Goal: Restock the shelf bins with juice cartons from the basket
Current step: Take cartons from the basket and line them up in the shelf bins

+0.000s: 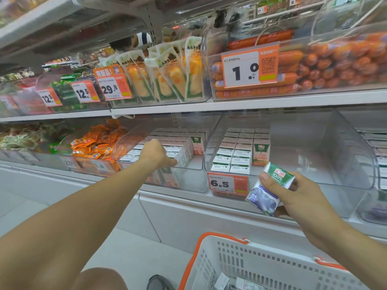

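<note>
Hands at a shop shelf. Left hand (159,152) reaches into the clear plastic bin (194,178) of white juice cartons (178,147), fingers hidden among them, so its grasp cannot be told. Right hand (293,195) grips a small white carton with blueberry print (270,189) below the neighbouring bin, likely waiting its turn. White basket with orange rim (240,266) sits below.

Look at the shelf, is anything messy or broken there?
Nothing looks broken or spilled. The juice cartons stand in neat rows in their clear bins. The orange snack packets lie in a loose heap. The right hand holds one carton tilted; the left hand reaches into a bin.
</note>
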The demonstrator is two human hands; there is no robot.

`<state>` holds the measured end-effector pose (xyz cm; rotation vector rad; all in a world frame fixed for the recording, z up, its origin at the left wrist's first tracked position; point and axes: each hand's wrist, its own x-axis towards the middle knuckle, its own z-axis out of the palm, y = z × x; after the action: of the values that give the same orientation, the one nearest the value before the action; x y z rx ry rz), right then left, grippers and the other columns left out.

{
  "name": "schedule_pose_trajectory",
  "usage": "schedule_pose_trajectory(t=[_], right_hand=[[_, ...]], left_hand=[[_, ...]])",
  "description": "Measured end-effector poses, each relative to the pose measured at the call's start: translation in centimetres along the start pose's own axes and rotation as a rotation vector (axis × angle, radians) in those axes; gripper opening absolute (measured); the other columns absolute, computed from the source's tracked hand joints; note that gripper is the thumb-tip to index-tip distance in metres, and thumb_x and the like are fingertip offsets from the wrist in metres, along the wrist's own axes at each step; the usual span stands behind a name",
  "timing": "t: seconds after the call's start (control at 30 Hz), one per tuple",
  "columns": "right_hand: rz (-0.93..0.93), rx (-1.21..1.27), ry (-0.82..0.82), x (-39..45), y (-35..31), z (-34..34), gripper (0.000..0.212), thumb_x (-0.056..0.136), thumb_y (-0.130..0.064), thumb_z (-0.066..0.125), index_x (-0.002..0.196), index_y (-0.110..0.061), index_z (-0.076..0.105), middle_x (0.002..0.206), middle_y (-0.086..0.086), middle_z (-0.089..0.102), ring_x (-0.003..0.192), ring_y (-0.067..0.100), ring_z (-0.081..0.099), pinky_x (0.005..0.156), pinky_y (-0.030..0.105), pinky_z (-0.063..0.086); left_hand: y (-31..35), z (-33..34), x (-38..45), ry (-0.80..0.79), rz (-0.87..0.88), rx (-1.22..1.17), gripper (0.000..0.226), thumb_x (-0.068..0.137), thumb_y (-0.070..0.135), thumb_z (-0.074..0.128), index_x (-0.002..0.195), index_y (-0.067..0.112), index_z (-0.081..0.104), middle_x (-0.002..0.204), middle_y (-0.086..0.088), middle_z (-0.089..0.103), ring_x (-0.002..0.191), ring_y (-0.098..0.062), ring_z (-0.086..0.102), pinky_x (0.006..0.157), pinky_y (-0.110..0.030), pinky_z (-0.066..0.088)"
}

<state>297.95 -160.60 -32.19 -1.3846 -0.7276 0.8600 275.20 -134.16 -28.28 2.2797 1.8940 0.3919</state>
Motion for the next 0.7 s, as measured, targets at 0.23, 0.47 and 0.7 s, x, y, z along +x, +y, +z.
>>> schedule_pose_trajectory(t=[0.23,0.47,0.7], right_hand=[[-0.011,-0.005,0.004,-0.1,-0.2,-0.7,0.05,0.068,-0.044,0.075,0.102,-0.008,0.066,0.078,0.004,0.076,0.056,0.013,0.067,0.046,0.027,0.051],[-0.008,-0.023,0.014,0.2,0.1,-0.9,0.049,0.067,-0.045,0.076,0.1,-0.01,0.067,0.08,0.006,0.076,0.061,0.018,0.068,0.052,0.032,0.054],[0.001,-0.008,0.009,0.4,0.3,-1.3,0.052,0.065,-0.046,0.076,0.102,-0.01,0.067,0.082,0.006,0.076,0.06,0.018,0.068,0.049,0.03,0.052]], left_hand=[[0.5,0.0,0.6,-0.036,-0.067,0.105,0.053,0.064,0.041,0.088,0.065,0.008,0.046,0.063,-0.004,0.05,0.056,-0.018,0.048,0.046,-0.028,0.037],[-0.3,0.7,1.2,-0.011,-0.066,0.16,0.062,0.064,0.052,0.086,0.056,0.009,0.041,0.055,-0.003,0.043,0.05,-0.016,0.043,0.042,-0.029,0.03],[-2.0,1.6,0.0,0.114,-0.011,-0.229,0.045,0.069,0.044,0.086,0.088,0.012,0.062,0.087,-0.002,0.058,0.083,-0.02,0.055,0.073,-0.034,0.044]])
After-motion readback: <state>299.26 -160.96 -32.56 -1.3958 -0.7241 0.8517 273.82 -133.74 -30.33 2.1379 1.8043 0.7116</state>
